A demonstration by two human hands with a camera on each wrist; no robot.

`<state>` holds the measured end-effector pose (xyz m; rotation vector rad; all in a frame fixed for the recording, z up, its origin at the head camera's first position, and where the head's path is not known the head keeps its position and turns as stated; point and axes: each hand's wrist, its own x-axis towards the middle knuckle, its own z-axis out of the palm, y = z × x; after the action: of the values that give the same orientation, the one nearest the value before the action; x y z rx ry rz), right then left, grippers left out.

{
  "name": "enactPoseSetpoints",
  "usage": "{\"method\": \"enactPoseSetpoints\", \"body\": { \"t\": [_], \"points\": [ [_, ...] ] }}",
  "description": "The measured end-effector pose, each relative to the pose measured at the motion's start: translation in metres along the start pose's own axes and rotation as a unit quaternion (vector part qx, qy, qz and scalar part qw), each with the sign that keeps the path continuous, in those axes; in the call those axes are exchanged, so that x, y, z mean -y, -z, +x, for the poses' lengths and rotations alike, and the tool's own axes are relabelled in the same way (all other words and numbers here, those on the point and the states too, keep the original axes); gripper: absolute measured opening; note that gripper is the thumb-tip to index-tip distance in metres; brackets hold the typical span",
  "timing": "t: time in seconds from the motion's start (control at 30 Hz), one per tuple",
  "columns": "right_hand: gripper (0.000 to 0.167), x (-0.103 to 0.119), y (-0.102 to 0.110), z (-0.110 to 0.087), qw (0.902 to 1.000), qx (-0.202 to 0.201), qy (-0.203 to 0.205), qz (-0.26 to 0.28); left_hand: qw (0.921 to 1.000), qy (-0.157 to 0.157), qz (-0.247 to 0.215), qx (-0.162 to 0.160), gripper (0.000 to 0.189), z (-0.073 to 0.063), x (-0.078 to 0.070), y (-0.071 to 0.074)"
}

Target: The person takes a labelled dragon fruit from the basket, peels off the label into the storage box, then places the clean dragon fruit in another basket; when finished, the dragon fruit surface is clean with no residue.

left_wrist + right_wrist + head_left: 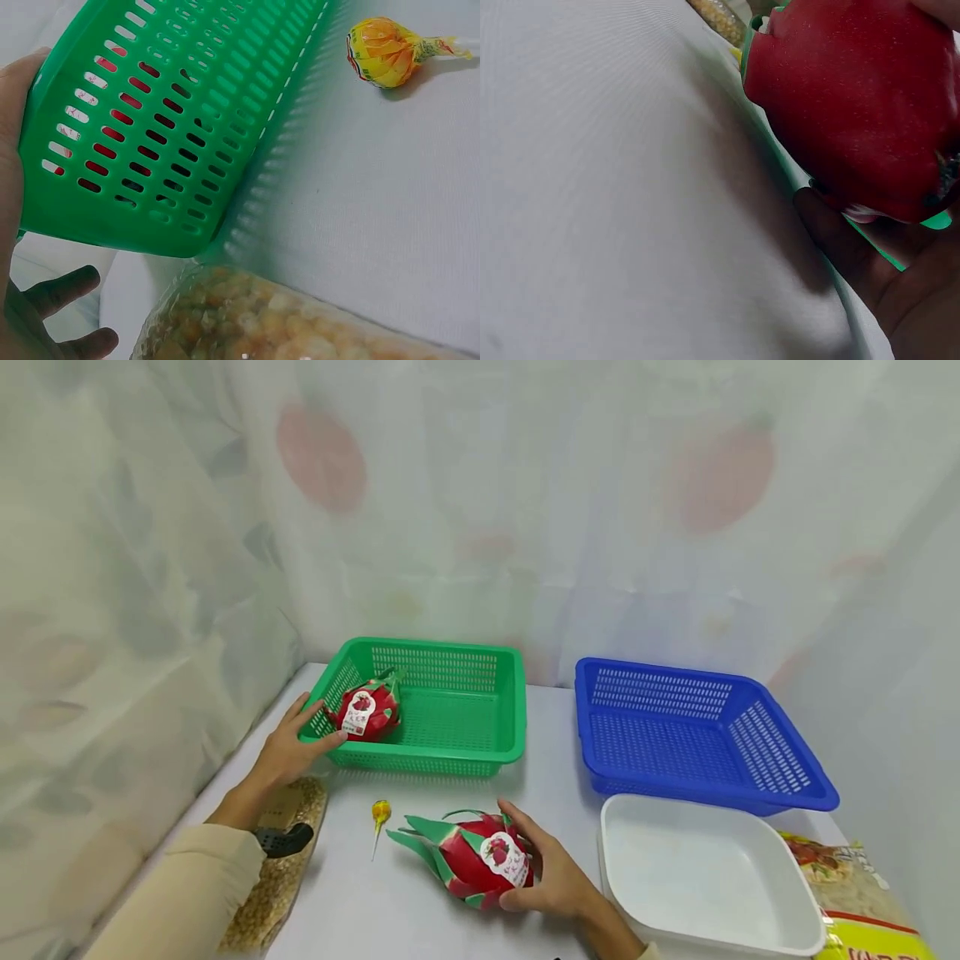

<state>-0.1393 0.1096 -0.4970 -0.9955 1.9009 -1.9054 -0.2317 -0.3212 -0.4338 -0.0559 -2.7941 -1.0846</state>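
Note:
My right hand [551, 877] grips a red dragon fruit [474, 870] with long green scales and a white label, over the white table. In the right wrist view, the fruit's smooth red side [855, 97] fills the upper right, with fingers at its edges. My left hand [288, 752] is at the left front corner of a green basket [450, 760], its thumb over the front rim and its fingers spread along the left side. Inside that corner lies a second dragon fruit [367, 710], label facing forward. The left wrist view shows it only through the basket's slots.
A yellow-wrapped lollipop [381, 812] lies in front of the green basket. A bag of tan pieces [262, 902] is under the left forearm. On the right are a blue basket [660, 752], a white tub [705, 868] and a yellow-and-clear food packet [862, 902]. Patterned curtains enclose the table.

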Motion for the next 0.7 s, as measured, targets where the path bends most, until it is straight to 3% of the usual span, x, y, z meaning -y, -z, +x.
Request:
{"method": "enactPoseSetpoints", "body": {
  "t": [0.3, 0.47, 0.7],
  "points": [
    [0.087, -0.002, -0.004, 0.0, 0.9998, 0.002, 0.012, -0.014, 0.9998, -0.003, 0.018, -0.009, 0.091, 0.003, -0.004, 0.0],
    [0.085, 0.0, -0.006, 0.001, 0.9972, -0.016, 0.047, -0.056, 0.9995, -0.004, 0.03, -0.009, 0.093, 0.003, -0.007, 0.003],
    [0.083, -0.001, -0.005, 0.004, 0.9931, -0.025, 0.071, -0.09, 0.999, -0.01, 0.0, -0.045, 0.088, -0.012, -0.018, 0.017]
  ]
}}
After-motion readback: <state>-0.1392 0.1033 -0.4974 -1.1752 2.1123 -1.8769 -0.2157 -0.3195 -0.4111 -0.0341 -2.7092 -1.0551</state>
